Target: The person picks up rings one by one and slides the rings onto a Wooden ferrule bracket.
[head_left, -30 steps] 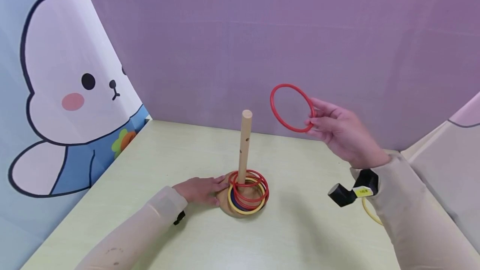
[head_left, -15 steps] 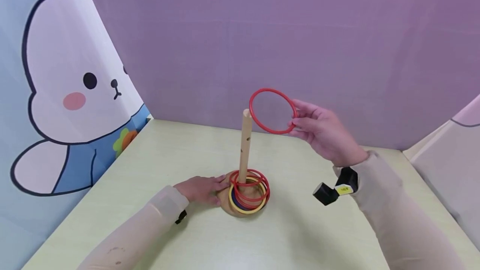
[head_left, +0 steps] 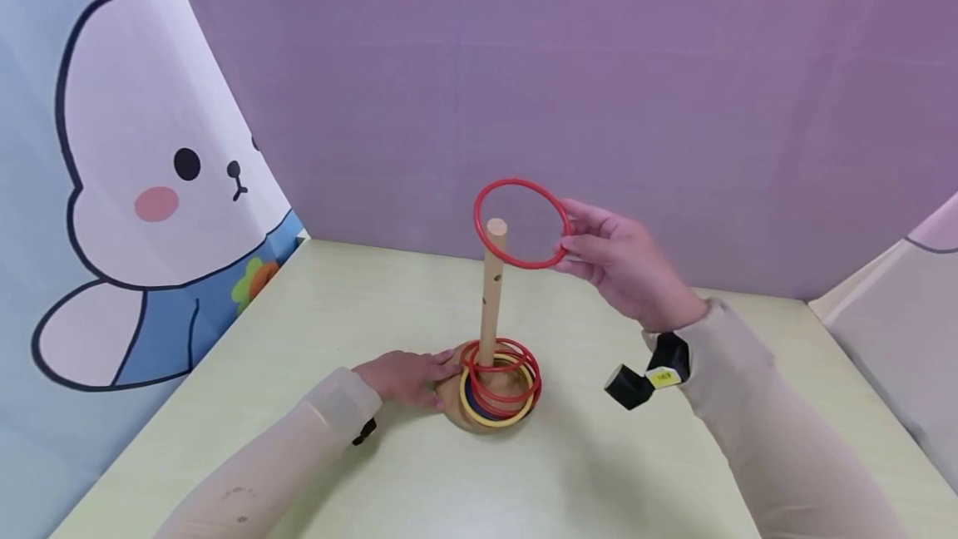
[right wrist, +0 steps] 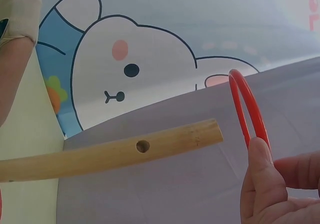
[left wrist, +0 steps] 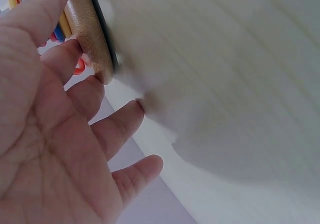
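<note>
A wooden peg point(head_left: 490, 306) stands upright on a round wooden base point(head_left: 447, 393). Around its foot lie several loose rings: red rings point(head_left: 538, 385), a yellow ring point(head_left: 494, 423) and a dark blue one. My left hand point(head_left: 402, 378) touches the base's left rim, its fingers fairly straight in the left wrist view. Between thumb and fingers, my right hand point(head_left: 624, 273) pinches a red ring point(head_left: 516, 182) at its right edge. From the head, the peg's top appears inside that ring's outline; in the right wrist view the ring point(right wrist: 256, 111) is just past the peg's tip, apart from it.
The pale table point(head_left: 359, 298) carries the base near its middle. A purple cloth point(head_left: 464, 90) hangs behind, and a printed cloth with a white cartoon animal point(head_left: 127, 148) forms the left side. A black wrist camera point(head_left: 647, 373) sits on the right sleeve.
My right hand has moved left with the red ring, from right of the peg to over its top. The left hand and base have stayed in place.
</note>
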`<state>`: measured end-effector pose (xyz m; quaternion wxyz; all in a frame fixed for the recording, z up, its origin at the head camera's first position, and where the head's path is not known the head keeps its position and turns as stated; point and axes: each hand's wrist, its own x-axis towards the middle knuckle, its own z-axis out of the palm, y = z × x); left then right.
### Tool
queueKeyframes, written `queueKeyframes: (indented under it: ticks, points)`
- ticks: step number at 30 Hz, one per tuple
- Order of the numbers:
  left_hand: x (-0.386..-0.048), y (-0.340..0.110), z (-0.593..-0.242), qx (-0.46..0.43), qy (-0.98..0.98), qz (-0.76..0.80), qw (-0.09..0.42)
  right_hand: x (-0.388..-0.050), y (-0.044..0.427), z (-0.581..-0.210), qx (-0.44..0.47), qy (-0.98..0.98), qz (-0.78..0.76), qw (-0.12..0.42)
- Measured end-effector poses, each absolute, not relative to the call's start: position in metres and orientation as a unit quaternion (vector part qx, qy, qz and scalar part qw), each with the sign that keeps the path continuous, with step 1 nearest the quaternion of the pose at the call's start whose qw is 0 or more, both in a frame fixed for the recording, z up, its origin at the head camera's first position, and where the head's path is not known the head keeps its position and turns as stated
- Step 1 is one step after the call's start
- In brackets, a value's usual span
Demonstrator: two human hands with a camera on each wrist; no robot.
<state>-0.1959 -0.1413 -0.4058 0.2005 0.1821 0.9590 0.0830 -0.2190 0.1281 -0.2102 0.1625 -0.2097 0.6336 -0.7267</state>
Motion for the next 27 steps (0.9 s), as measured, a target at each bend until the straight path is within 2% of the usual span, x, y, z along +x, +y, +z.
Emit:
queueKeyframes:
  ticks: [27]
  points:
    - [-0.195,-0.137,-0.403,0.166,0.962,0.063,0.208,-0.225,0.113,-0.230,-0.207,0.658,-0.701,0.179]
